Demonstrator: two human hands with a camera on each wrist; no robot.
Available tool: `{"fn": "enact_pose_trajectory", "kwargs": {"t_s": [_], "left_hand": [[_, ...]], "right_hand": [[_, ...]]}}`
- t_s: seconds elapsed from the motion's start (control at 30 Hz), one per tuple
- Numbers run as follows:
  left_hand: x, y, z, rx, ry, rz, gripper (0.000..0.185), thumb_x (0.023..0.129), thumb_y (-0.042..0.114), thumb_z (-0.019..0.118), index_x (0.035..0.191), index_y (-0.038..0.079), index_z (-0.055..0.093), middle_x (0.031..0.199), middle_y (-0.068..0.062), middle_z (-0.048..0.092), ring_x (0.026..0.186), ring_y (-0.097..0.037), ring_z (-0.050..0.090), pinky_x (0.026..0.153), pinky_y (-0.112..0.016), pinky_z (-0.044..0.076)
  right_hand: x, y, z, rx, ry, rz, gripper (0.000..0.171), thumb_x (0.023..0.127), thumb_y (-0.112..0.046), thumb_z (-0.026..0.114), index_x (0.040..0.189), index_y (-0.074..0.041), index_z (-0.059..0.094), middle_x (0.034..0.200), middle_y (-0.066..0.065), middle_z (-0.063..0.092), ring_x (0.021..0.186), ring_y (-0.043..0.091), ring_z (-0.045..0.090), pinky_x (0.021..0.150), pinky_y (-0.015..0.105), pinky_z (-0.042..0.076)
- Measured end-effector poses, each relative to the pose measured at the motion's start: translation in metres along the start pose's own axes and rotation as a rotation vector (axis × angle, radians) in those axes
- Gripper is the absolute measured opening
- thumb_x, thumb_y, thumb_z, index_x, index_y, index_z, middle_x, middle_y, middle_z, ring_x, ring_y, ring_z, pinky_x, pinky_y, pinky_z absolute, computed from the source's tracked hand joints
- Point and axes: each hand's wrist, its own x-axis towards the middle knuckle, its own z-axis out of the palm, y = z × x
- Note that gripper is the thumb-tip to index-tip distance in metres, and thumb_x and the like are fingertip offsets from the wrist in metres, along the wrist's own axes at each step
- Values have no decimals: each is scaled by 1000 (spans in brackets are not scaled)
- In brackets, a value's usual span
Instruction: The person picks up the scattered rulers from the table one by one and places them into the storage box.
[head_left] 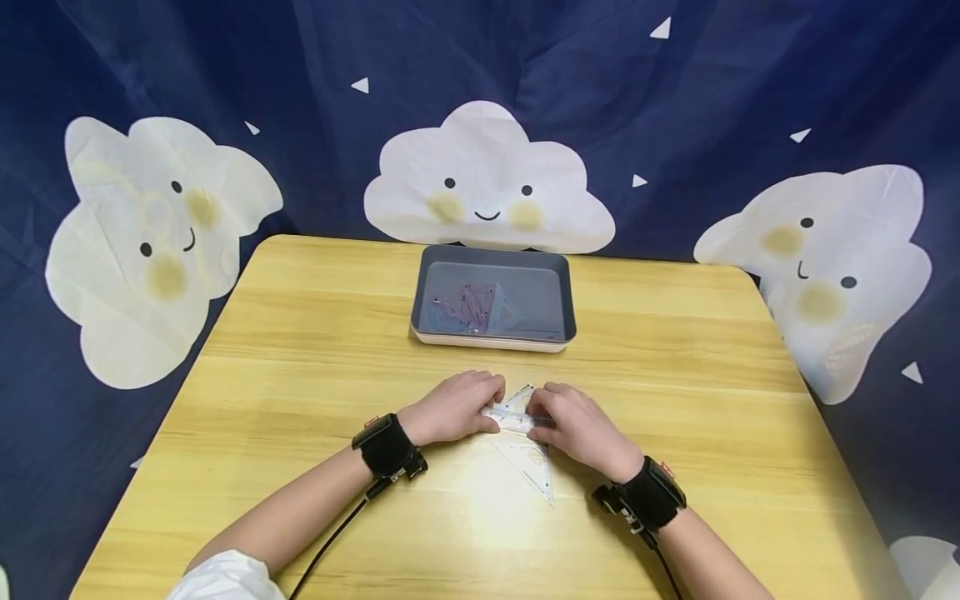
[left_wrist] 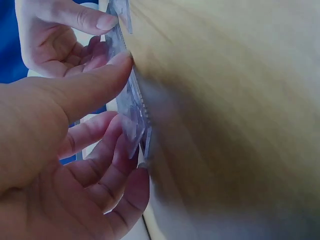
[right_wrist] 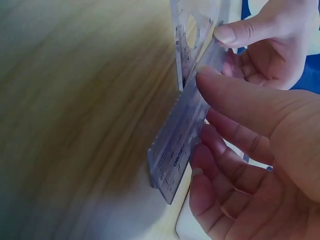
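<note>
Ruler (head_left: pixel 512 418), clear plastic with printed marks, spans the gap between the two hands near the middle of the table (head_left: pixel 300 333). The left hand (head_left: pixel 453 408) is at its nine o'clock end and the right hand (head_left: pixel 581 425) at its three o'clock end; each pinches it narrowly, thumb on the near side and curled fingers behind. A clear triangle (head_left: pixel 534 477) with a cut-out lies at six o'clock from the ruler, one corner pointing towards the person. Another clear pointed piece shows at twelve o'clock, though the overlapping plastic makes it hard to tell how many pieces the fingers hold. Farther off at twelve o'clock stands a grey tray (head_left: pixel 536 279) with a pale outside, holding purple triangles (head_left: pixel 478 304) and a blue triangle (head_left: pixel 507 310) towards its seven o'clock side. Black bands (head_left: pixel 386 446) wrap both wrists, and beyond the table hangs a navy curtain (head_left: pixel 315 100) printed with smiling clouds (head_left: pixel 487 158).
</note>
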Motion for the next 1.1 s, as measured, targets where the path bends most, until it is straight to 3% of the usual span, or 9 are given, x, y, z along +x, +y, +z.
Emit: {"fn": "enact_pose_trajectory", "kwargs": {"t_s": [0.3,0.63,0.8,0.97,1.1], "left_hand": [[1,-5,2,-65,-22,36,28,91,28,83,84,20,57,75,9,53,73,-10,49,75,-29,41],[-4,-3,-12,-96,-8,72,22,98,25,76,83,22,59,76,11,55,72,-8,52,71,-29,44],[-3,-7,-20,-174,27,41,16,97,23,77,89,22,64,81,12,61,73,-7,54,71,-28,46],[2,-11,-32,-212,59,55,9,99,20,75,94,20,67,86,11,64,76,-7,55,73,-27,49],[8,-12,-43,-258,116,59,8,97,18,77,96,17,68,87,10,67,78,-6,60,76,-26,52]], "right_hand": [[1,1,2,60,-58,-31,21,87,-15,85,84,-17,64,75,-11,57,67,4,47,62,24,42],[0,2,-4,167,-83,-76,15,92,-18,81,88,-18,66,72,-15,56,63,0,45,60,23,41],[0,1,-11,287,-127,-93,4,97,-12,76,100,-12,73,78,-9,69,67,-2,58,64,23,50],[2,0,-18,336,-182,-110,14,100,-4,69,114,-6,72,80,-1,73,64,3,63,63,23,53],[5,-2,-23,373,-146,-93,17,101,-3,67,118,-3,70,83,3,75,67,11,69,64,24,56]]}}
